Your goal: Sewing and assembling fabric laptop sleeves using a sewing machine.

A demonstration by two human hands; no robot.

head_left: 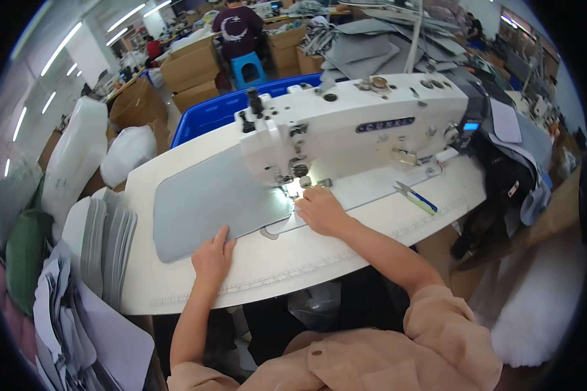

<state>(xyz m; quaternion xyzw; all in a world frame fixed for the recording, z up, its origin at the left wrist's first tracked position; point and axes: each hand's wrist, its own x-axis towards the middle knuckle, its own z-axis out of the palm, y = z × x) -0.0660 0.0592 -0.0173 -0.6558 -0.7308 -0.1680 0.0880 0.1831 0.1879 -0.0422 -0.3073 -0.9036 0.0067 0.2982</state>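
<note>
A smooth grey panel [209,202] with rounded corners lies flat on the white sewing table, its right end under the lit needle area [293,190] of a white industrial sewing machine [365,124]. My left hand [213,259] rests at the panel's near edge, index finger stretched out on it and thumb apart, gripping nothing. Close beside the needle, at the panel's right end, is my right hand [322,210]. Its fingers are bent and drawn together; whatever is between the fingertips is hidden.
Thread snips [416,198] with blue and green handles lie right of my right hand. Stacked grey panels [101,241] stand at the table's left edge. Behind the machine are a blue bin [209,117] and a heap of grey pieces [365,49]. A person [238,29] sits farther back.
</note>
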